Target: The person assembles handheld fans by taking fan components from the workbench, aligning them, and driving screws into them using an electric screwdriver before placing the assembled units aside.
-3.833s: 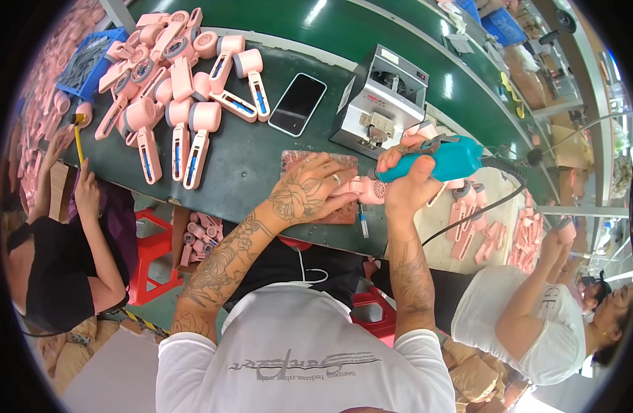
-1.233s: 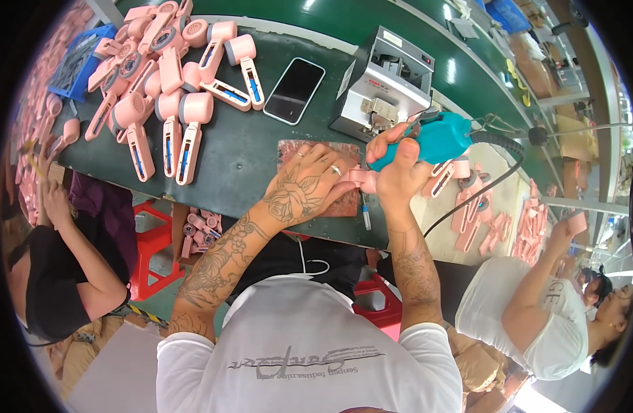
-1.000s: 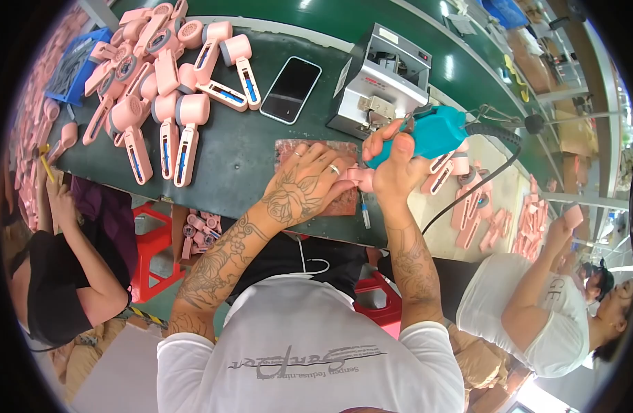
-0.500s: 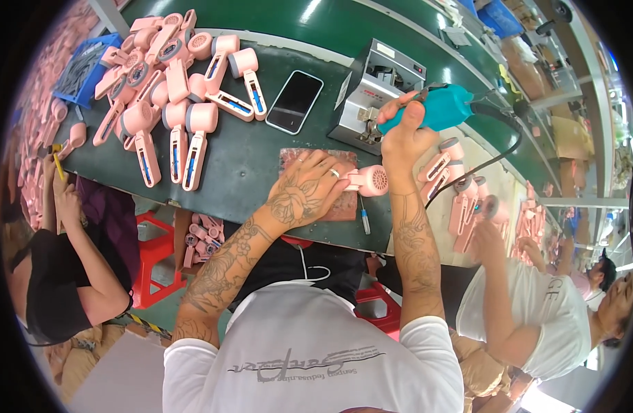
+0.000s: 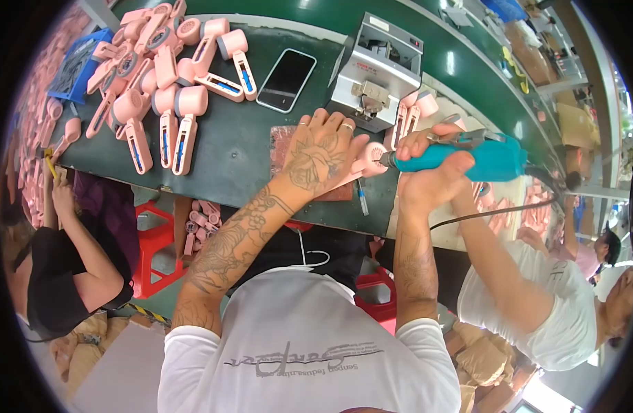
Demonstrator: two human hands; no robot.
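My left hand (image 5: 321, 155) is closed around the handle of a pink handheld fan (image 5: 373, 164), its round grille head sticking out to the right. Most of the handle is hidden under my fingers. Beneath it lies a reddish pad (image 5: 281, 146) on the dark bench. In my right hand (image 5: 433, 180) is a teal electric screwdriver (image 5: 492, 160), lying nearly level. Its tip points left and sits at the fan's head; whether it touches cannot be made out. A black cord trails from its rear end.
A grey metal machine (image 5: 375, 76) stands just beyond my hands. A phone (image 5: 287, 79) lies left of it. Several pink fans (image 5: 168, 113) are heaped at the left, beside a blue bin (image 5: 74, 77). A small blue-handled tool (image 5: 362, 198) lies near the front edge. Co-workers sit on both sides.
My right hand has brought the screwdriver away from the machine, down and right, turning its tip to the fan's head. My left hand has moved slightly away from me, still holding the fan.
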